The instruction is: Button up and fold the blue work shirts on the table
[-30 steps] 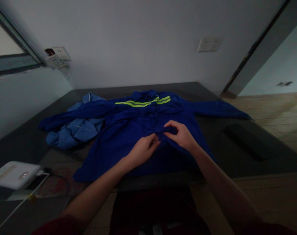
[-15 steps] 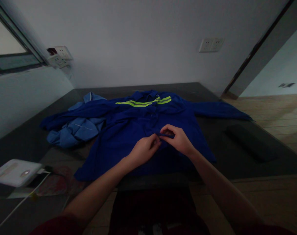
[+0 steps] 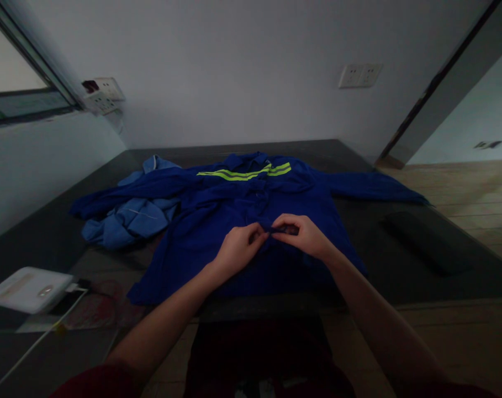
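A dark blue work jacket [image 3: 201, 237] lies spread on the dark table, collar away from me and sleeves out to both sides. A yellow-green reflective stripe [image 3: 238, 176] crosses its chest. My left hand [image 3: 240, 246] pinches the jacket's front edge near the middle, thumb against fingers. Close beside it, fingertips almost meeting, my right hand [image 3: 302, 235] pinches the same edge. A small fold of cloth is raised between them. Whether a button sits in the fingers is hidden.
Light blue crumpled cloth [image 3: 130, 221] lies partly under the jacket's left sleeve. A white power bank [image 3: 31, 290] with a cable [image 3: 39, 340] is at the left front. A black flat object [image 3: 420, 240] lies on the table [image 3: 474, 282] at right. A wall [image 3: 234, 77] rises behind.
My left fingers have closed more around the cloth edge, thumb now forward against the fingertips. My right hand has barely shifted. The jacket lies as before.
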Demonstrator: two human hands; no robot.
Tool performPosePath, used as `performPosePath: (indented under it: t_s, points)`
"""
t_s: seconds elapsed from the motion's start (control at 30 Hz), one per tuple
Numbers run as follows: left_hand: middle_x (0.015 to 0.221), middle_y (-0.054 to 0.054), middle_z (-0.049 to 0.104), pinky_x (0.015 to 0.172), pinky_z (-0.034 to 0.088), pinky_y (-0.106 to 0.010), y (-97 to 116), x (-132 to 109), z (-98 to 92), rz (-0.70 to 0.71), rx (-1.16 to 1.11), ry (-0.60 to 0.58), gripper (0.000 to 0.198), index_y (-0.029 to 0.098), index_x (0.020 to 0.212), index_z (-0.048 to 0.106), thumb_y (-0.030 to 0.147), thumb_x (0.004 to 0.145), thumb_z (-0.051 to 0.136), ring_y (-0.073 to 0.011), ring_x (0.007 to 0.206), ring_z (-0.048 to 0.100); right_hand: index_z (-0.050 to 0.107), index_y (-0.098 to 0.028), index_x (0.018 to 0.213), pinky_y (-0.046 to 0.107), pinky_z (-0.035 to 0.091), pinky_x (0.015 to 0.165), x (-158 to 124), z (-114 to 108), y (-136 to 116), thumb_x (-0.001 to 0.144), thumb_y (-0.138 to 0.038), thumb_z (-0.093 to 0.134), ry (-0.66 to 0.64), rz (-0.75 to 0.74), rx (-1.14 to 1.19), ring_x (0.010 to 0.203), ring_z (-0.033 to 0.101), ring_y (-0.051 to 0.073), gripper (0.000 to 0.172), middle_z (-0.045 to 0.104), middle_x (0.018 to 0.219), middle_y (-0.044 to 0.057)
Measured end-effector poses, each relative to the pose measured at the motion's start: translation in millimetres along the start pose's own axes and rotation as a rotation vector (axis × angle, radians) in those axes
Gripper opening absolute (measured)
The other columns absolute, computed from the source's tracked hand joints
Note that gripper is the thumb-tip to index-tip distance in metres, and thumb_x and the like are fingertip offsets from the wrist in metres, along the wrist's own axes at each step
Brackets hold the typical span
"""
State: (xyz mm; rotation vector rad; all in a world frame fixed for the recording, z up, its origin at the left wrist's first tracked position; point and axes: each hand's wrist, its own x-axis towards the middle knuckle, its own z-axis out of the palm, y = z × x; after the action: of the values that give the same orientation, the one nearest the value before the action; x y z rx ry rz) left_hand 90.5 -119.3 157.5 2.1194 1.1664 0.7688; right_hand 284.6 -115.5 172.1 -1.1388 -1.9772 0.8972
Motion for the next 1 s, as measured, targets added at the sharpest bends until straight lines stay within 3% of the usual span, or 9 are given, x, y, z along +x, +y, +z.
performPosePath:
  t_s: [0.3,0.87,1.0]
  points:
    - [0.062,0.004,0.054,0.055,0.033,-0.021,4.7,0.6,0.4,0.026,-0.124,0.014,0.019,0.016,0.076,0.056,0.028,0.089,0.047,-0.0094,0.057,0.047,0.068,-0.016,0.076,0.024,0.041,0.056,-0.2,-0.3,2.7,0.074,-0.029,0.068,0.013,0.081,0.076,0.060,0.056,0.013,0.014,0.063,0.066,-0.001]
    - [0.065,0.002,0.054,0.061,0.037,-0.022,2.8,-2.1,4.6,0.089,0.022,-0.001,0.012,0.018,0.076,0.051,0.023,0.086,0.046,-0.0114,0.060,0.052,0.067,-0.017,0.076,0.024,0.040,0.059,-1.4,-2.0,-0.6,0.084,-0.029,0.058,-0.072,-0.006,-0.026,0.067,0.056,0.014,0.017,0.062,0.071,0.000]
    - [0.065,0.003,0.054,0.060,0.037,-0.022,2.1,-1.8,3.4,0.088,0.056,0.054,0.012,0.018,0.077,0.051,0.024,0.087,0.045,-0.0113,0.060,0.051,0.068,-0.017,0.082,0.026,0.044,0.066,-1.9,0.5,-1.0,0.086,-0.029,0.054,-0.019,-0.026,-0.060,0.072,0.059,0.016,0.018,0.066,0.078,0.002]
